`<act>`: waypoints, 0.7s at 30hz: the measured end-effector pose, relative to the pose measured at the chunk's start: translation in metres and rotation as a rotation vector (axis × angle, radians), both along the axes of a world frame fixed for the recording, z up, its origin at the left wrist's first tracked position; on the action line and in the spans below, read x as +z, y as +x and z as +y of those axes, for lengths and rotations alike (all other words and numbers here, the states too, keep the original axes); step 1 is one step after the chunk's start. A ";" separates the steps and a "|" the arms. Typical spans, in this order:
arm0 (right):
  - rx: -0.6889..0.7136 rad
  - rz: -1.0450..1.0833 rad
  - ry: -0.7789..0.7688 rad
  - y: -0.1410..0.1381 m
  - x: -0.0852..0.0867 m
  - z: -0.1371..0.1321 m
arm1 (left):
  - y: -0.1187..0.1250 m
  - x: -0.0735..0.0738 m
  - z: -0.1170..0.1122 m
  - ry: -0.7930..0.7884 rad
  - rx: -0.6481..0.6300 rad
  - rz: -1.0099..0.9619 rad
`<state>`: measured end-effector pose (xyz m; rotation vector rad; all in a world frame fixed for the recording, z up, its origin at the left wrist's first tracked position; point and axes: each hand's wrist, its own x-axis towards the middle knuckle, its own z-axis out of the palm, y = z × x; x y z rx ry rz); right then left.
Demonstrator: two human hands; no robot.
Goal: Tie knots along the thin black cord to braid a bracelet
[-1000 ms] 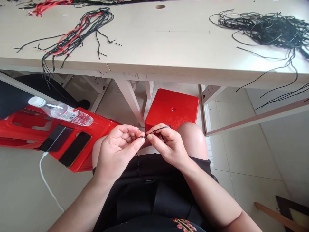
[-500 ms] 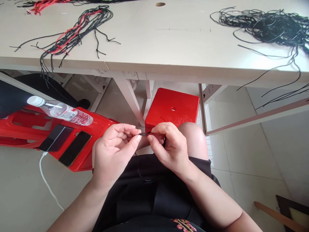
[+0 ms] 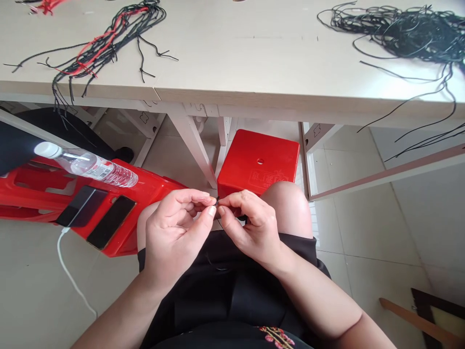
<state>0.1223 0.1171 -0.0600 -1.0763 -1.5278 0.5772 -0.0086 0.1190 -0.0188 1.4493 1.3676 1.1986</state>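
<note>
The person's left hand (image 3: 178, 237) and right hand (image 3: 254, 228) are pinched narrow, fingertips nearly meeting above the knees, holding a short end of thin black cord (image 3: 217, 201) between them. Beyond, on the pale wooden bench (image 3: 232, 63), lie a black-and-red knotted cord bunch (image 3: 105, 48) and a loose tangle of black cords (image 3: 399, 34).
</note>
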 end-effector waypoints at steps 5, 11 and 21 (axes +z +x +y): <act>-0.025 -0.032 0.029 0.000 0.000 0.000 | 0.000 -0.004 0.000 -0.092 -0.015 -0.062; -0.042 -0.019 0.046 0.000 0.001 -0.001 | 0.001 -0.009 0.001 -0.221 -0.040 -0.201; -0.059 -0.045 0.175 0.008 0.004 0.003 | 0.007 -0.011 -0.004 -0.236 -0.136 -0.277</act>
